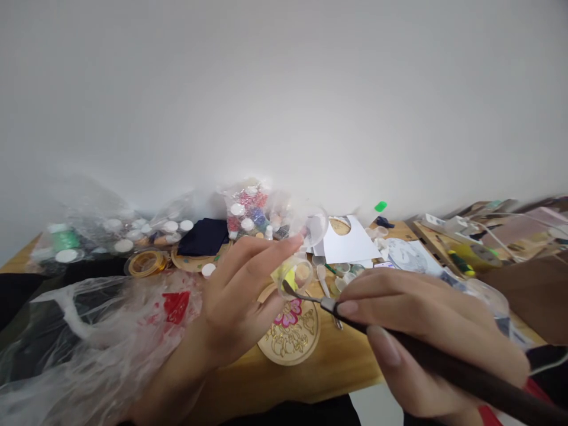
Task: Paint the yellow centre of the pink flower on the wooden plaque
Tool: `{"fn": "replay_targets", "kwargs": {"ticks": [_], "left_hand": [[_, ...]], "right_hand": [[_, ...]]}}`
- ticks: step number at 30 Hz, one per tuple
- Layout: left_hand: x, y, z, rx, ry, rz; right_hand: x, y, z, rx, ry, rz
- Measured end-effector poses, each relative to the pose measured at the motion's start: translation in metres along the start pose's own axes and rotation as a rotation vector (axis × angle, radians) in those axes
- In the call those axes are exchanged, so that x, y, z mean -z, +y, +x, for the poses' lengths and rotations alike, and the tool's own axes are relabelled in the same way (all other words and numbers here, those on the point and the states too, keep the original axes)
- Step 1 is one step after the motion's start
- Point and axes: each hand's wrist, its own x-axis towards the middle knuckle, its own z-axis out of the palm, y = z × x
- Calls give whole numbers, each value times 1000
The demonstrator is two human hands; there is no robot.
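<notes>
My left hand (235, 296) pinches a small clear plastic cup (295, 277) that holds yellow material, just above the table. My right hand (417, 331) grips a dark-handled tool (444, 361) like a pen. Its thin metal tip (295, 291) reaches into the cup. Directly below the cup lies a round wooden disc (290, 337) with a golden flower outline, one flower filled in pink.
Clear plastic bags (89, 331) cover the left of the wooden table (319, 367). Bags of small jars and beads (251, 210), gold wire spools (146, 262), white paper (346, 242) and small cups lie behind, against a white wall. Boxes and cables (479, 231) crowd the right.
</notes>
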Motion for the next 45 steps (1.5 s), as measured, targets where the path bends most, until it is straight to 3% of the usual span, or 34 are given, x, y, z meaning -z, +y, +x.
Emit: {"fn": "replay_targets", "kwargs": {"ticks": [13, 41, 45], "left_hand": [[-2, 1, -1, 26, -10, -73], [4, 2, 2, 21, -19, 7], [5, 0, 3, -16, -6, 25]], "right_hand": [[-4, -4, 10, 36, 55, 86], [0, -8, 13, 37, 29, -31], [3, -7, 14, 60, -26, -55]]}}
